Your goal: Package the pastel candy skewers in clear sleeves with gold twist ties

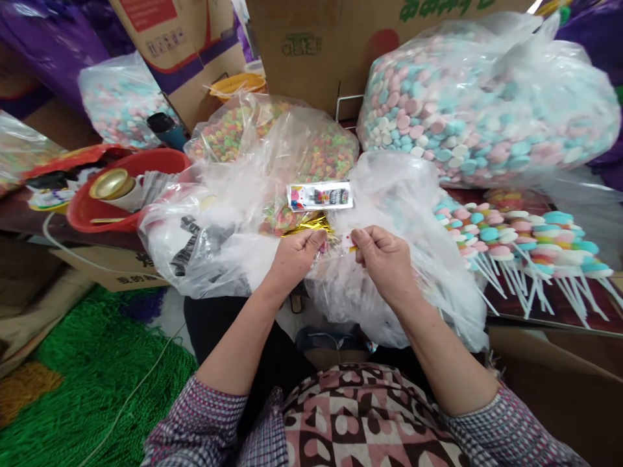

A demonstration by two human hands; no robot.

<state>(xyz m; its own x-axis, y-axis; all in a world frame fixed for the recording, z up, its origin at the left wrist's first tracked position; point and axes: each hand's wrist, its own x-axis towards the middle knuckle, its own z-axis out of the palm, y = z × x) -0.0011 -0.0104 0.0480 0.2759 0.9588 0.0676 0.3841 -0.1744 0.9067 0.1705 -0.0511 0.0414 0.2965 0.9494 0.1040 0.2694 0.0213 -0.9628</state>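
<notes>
A small see-through plastic bag with coloured print [348, 242] is stretched between my hands. My left hand [296, 257] is closed, with thumb and fingers pinched at the bag's left side. On the other side, my right hand [385, 258] pinches the printed edge. Just beyond my fingers lie gold twist ties [311, 224], partly covered by my left hand. Behind those ties rests a flat white printed packet stack [320, 196]. Crumpled clear plastic bags [228, 237] surround both hands, and ring-shaped gummy candies [281, 220] show through the plastic.
Skewered marshmallows [525, 237] with white sticks lie at right. A big bag of pastel marshmallows [487, 110] stands behind them. At left sits a red basin [82, 211] holding a gold bowl [111, 184]. Cardboard boxes [311, 71] line the back; green cord [121, 363] covers the floor.
</notes>
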